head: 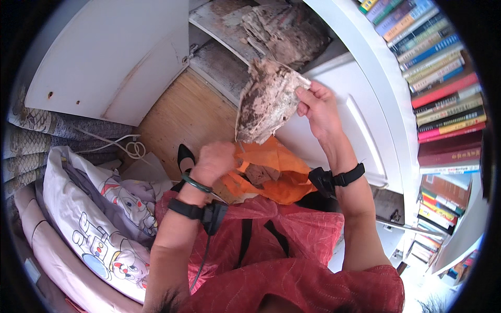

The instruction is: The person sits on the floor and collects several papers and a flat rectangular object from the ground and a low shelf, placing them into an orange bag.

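My right hand (pixel 319 105) pinches the upper right edge of a crumbling, stained piece of paper-like material (pixel 268 103). Its ragged sheet hangs over the floor in front of the cabinet, with dark brown patches across it. Below it an orange bag (pixel 291 156) gapes, and brown debris (pixel 260 175) shows inside. At the bag's left edge is my left hand (pixel 215 160), curled and blurred; its fingertips are hidden. Behind the sheet, a decayed heap of similar layered material (pixel 287 33) lies on the dirty cabinet shelf (pixel 217 29).
An open white cabinet door (pixel 117 51) stands at upper left. White cables (pixel 135 148) trail on the wooden floor (pixel 188 109) near a black shoe (pixel 185 156). Cartoon-printed fabric (pixel 98 234) lies at left. Books (pixel 442 78) line shelves at right.
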{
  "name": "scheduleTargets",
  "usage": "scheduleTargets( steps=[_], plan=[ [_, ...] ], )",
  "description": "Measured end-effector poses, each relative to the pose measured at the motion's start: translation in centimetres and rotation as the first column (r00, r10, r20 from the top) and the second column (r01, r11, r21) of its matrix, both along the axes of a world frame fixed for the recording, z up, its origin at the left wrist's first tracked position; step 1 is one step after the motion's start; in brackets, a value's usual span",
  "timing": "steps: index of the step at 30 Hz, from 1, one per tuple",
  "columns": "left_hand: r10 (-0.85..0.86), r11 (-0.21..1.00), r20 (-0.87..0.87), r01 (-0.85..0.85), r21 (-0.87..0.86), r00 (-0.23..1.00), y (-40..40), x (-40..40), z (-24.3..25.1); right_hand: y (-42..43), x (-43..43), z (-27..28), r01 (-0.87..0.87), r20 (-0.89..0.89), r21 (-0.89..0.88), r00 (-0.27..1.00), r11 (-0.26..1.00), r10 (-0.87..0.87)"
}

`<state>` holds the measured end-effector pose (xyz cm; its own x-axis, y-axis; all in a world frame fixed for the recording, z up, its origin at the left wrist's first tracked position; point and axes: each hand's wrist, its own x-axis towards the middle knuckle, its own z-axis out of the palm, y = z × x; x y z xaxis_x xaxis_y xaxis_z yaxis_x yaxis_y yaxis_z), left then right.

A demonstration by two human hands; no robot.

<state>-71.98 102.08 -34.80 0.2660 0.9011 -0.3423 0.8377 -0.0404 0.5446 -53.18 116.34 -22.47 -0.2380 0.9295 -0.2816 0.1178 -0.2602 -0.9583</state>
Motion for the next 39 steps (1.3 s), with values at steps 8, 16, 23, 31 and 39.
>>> scheduleTargets(
  steps=[8,16,23,31,39],
  plan=[
    [0.193,0.979,0.192,-0.202,0.031,0.962,2.2,0.5,0.0,-4.8,5.4,-2.2,-0.118,-0.507,-0.009,0.856,0.993,0.098],
    [0.140,0.983,0.200,-0.160,0.090,0.970,2.4,0.7,-1.1,-5.8,7.1,-1.7,-0.160,-0.629,-0.048,0.772,0.986,0.095],
    [0.139,0.988,0.201,-0.148,0.032,0.970,2.8,1.2,-1.1,-6.1,8.5,-3.0,-0.148,-0.745,-0.074,0.666,0.986,0.045],
    [0.120,0.978,0.257,-0.159,0.135,0.959,2.8,1.6,-1.6,-7.0,11.5,-3.3,-0.183,-0.655,-0.129,0.754,0.975,0.055],
    [0.055,0.988,0.235,-0.087,0.129,0.970,3.6,0.9,0.0,-9.4,11.9,-6.1,-0.255,0.234,-0.222,0.923,0.941,0.305]
  ],
)
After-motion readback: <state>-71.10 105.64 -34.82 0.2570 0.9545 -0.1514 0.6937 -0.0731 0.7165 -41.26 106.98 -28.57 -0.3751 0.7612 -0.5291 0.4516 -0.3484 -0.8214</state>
